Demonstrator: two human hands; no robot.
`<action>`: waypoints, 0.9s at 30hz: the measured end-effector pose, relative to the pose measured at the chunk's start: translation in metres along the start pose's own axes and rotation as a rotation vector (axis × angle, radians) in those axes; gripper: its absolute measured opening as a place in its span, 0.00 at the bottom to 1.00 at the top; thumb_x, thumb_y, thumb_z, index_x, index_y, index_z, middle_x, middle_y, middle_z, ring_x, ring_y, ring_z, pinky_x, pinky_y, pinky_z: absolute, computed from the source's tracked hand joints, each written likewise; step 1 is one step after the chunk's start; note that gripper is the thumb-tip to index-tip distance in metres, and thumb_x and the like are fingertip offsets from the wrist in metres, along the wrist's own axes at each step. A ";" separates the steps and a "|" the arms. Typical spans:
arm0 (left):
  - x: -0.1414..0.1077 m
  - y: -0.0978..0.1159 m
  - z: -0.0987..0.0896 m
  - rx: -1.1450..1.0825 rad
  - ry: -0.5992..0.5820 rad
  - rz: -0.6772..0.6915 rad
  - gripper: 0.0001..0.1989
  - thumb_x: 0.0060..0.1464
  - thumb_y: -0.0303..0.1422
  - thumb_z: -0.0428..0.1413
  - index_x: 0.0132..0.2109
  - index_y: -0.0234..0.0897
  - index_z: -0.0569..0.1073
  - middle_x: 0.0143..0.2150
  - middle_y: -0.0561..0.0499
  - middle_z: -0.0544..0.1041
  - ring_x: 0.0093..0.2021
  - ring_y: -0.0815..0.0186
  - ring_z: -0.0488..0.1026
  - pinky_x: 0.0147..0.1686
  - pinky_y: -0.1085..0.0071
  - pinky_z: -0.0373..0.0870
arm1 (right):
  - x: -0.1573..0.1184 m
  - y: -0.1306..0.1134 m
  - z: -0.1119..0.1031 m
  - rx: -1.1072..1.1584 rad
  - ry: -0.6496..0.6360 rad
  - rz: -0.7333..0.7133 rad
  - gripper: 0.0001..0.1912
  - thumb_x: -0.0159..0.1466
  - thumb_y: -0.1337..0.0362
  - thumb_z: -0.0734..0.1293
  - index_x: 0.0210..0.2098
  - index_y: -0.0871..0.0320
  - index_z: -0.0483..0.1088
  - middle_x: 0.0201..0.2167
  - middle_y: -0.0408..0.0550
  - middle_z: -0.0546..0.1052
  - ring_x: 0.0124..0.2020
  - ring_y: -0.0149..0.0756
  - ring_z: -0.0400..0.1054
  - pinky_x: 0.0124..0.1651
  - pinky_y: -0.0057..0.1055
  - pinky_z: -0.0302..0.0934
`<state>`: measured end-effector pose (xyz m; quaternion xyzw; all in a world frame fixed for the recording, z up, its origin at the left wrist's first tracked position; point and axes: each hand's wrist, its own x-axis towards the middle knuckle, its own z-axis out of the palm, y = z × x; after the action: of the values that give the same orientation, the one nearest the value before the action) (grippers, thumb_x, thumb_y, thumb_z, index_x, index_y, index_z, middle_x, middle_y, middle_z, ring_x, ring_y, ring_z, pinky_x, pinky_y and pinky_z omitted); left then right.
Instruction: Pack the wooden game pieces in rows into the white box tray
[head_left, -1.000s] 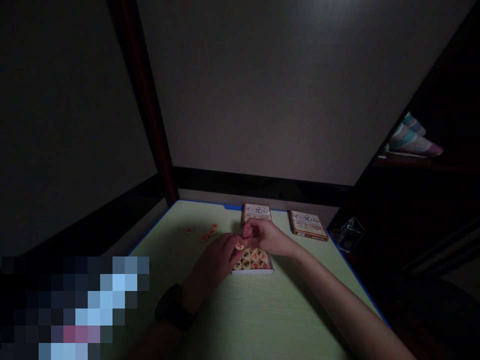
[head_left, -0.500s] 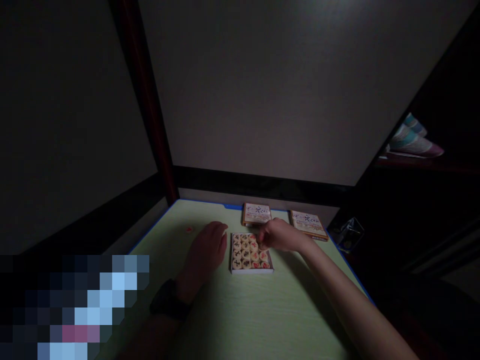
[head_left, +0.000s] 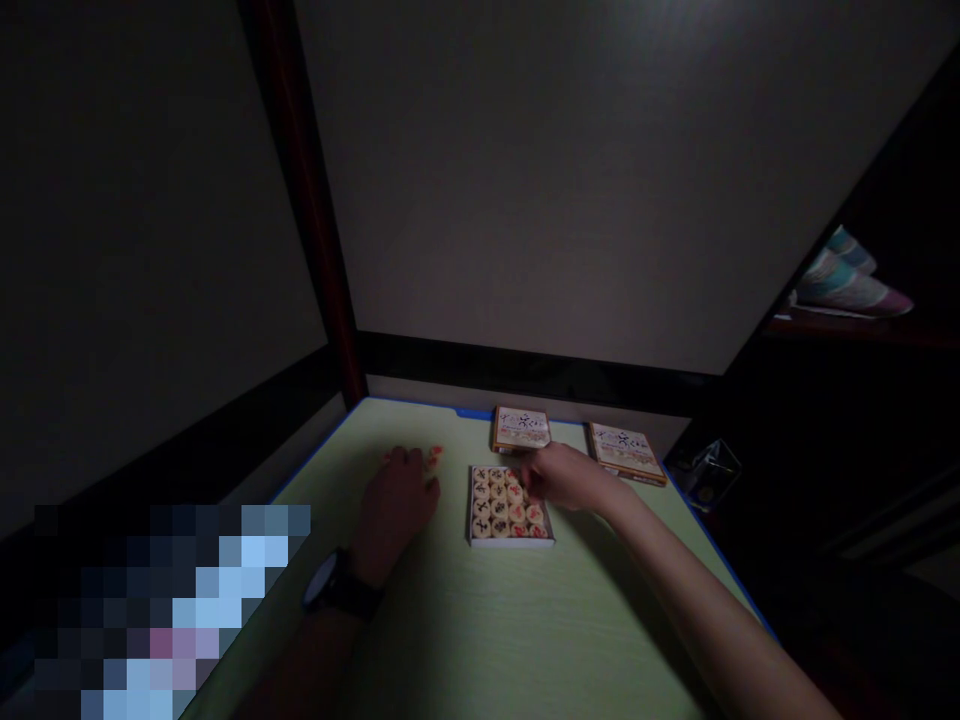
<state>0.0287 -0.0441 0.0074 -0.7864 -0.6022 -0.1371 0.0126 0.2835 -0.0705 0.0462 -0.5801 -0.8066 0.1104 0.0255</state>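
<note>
We find the left hand [head_left: 394, 505] and right hand [head_left: 562, 478] apart, grips indiscernible; the right's low fingers could jostle pieces [head_left: 499, 508] in the tray [head_left: 512, 543] on the desk [head_left: 465, 630].

Head camera looks forward, down over the table [head_left: 450, 620].

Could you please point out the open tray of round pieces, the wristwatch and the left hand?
Tray [head_left: 512, 543]: head view, on its near wall.
Wristwatch [head_left: 322, 580]: head view, on its face.
Left hand [head_left: 392, 508]: head view, on the back of the hand.
</note>
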 end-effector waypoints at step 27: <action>0.018 -0.047 -0.012 -0.236 -0.155 -0.109 0.12 0.51 0.35 0.62 0.42 0.34 0.76 0.45 0.43 0.77 0.44 0.59 0.75 0.41 0.69 0.69 | 0.003 -0.013 -0.009 0.174 0.169 -0.070 0.09 0.58 0.76 0.64 0.30 0.59 0.75 0.23 0.43 0.76 0.26 0.31 0.66 0.31 0.25 0.53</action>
<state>-0.0144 -0.0166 0.0166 -0.7568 -0.6228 -0.1463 -0.1340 0.2721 -0.0697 0.0574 -0.5546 -0.8086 0.1299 0.1473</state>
